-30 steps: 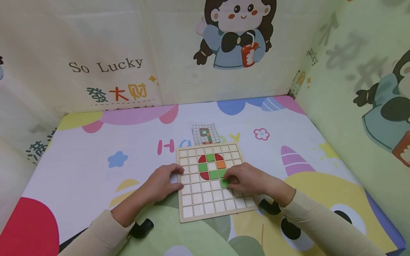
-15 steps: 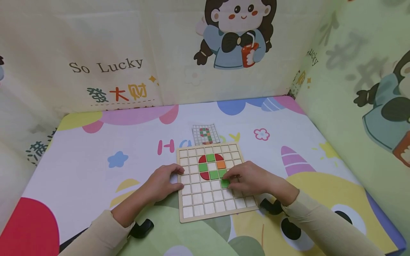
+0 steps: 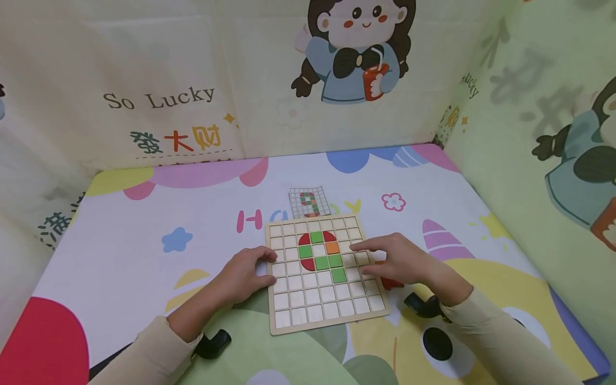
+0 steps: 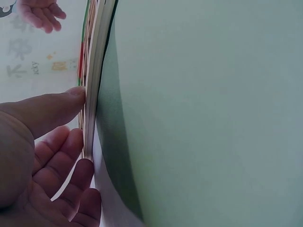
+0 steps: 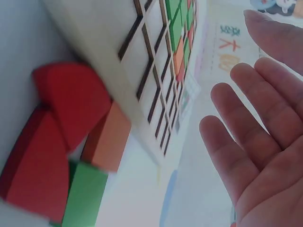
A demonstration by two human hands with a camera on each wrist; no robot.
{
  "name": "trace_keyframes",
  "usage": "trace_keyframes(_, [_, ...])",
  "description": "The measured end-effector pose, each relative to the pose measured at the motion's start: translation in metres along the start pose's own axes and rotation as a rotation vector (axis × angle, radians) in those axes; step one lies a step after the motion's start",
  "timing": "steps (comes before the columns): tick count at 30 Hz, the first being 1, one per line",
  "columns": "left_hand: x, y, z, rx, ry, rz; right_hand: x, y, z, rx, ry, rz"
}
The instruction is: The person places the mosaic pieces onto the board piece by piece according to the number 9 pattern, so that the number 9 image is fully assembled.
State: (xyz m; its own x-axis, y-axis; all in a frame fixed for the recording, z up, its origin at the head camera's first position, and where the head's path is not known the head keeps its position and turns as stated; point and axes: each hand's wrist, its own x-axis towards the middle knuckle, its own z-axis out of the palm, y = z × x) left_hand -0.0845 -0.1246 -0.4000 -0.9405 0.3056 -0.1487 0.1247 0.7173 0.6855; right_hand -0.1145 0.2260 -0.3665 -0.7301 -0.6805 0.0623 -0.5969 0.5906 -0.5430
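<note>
while the left hand (image 3: 240, 274) touches the left edge of the wooden board (image 3: 295, 298) with its thumb and fingertips, the right hand (image 3: 404, 260) is held over the board's right side, holding nothing. the two hands are well apart, one at either side of the board; the left one's thumb and fingers are spread along the rim, and the right one's fingers are stretched out, clear of its thumb. the board lies on the bench (image 3: 120, 256) and is marked off in squares. in its middle columns, starting one row in from the far rim, sit a red piece (image 3: 305, 239), a green piece (image 3: 315, 237) and another red one; in the next row towards the near rim, a green one and an orange piece (image 3: 332, 247) with a bare square between; then a red one and two greens; last, a single green. just beyond the board's far rim a small card (image 3: 309, 202) shows a grid with a figure in red, green and orange. by the board's right rim, partly hidden by the hand in the head view, two red blocks (image 5: 71, 101), an orange block (image 5: 111, 137) and a green block (image 5: 85, 194) lie close together. well behind the board hangs a printed cloth (image 3: 260, 64).
</note>
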Motion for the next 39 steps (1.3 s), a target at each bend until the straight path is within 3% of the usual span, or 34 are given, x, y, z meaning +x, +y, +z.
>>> trace_keyframes(18, [-0.001, 0.0, 0.001, 0.005, -0.003, -0.012, -0.027, 0.024, -0.005, -0.064, 0.015, 0.134])
trace_keyframes(24, [0.0, 0.001, 0.001, 0.004, -0.004, -0.014, -0.029, 0.028, -0.003, -0.078, -0.004, 0.195])
trace_keyframes(39, [0.0, 0.001, 0.0, 0.014, 0.004, -0.008, -0.023, 0.035, 0.001, -0.089, -0.011, 0.224])
